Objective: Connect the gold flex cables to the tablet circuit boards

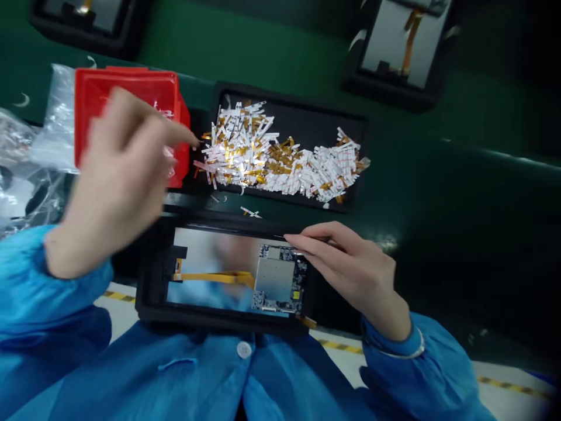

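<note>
My left hand (125,161), smeared by motion, hovers over the red bin (179,96). Its index finger stretches right toward the pile of small white-and-amber flex strips (241,146); nothing shows in its grip. Pinched fingers of my right hand (350,263) hold a thin tool that looks like tweezers (328,240), mostly hidden by the fingers. They are at the upper right of an open display panel (197,248) in a black frame (153,304). On the panel are a circuit board (274,279) and an orange ribbon cable (214,277).
The strips lie in a black tray (307,111) behind the panel. A few loose strips (250,211) rest between tray and frame. Clear plastic bags (56,128) are at the left. Two more framed panels stand at the back, one left (105,17), one right (390,44).
</note>
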